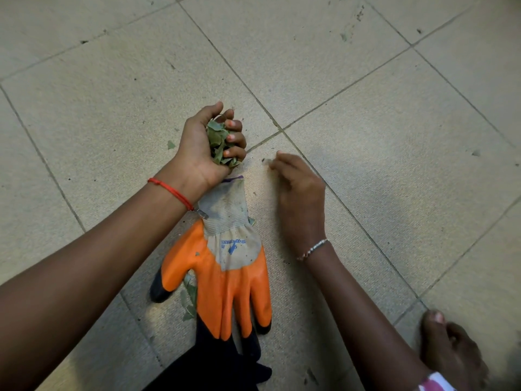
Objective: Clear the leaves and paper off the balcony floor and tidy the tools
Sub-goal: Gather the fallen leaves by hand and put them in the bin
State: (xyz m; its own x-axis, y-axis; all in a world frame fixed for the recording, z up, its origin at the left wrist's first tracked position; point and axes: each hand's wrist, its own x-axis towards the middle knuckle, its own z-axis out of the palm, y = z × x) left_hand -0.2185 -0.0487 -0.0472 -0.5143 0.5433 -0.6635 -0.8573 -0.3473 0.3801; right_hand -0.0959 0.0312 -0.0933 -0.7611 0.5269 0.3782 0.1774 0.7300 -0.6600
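My left hand (207, 143) is curled palm-up around a bunch of green leaves (218, 143), just above the cuff of an orange and grey work glove (228, 266) lying flat on the tiled floor (366, 122). My right hand (300, 193) hovers palm-down to the right of the glove, fingertips pinched at a tiny scrap (265, 160) on the tile; whether it grips the scrap is unclear. A small leaf sprig (190, 301) lies half under the glove's thumb. One leaf bit (170, 144) rests left of my left hand.
A second, dark glove (248, 351) lies under the orange one, with dark cloth (214, 371) at the bottom edge. My bare foot (451, 351) stands at the lower right. Small specks of debris (344, 36) dot the beige tiles farther away.
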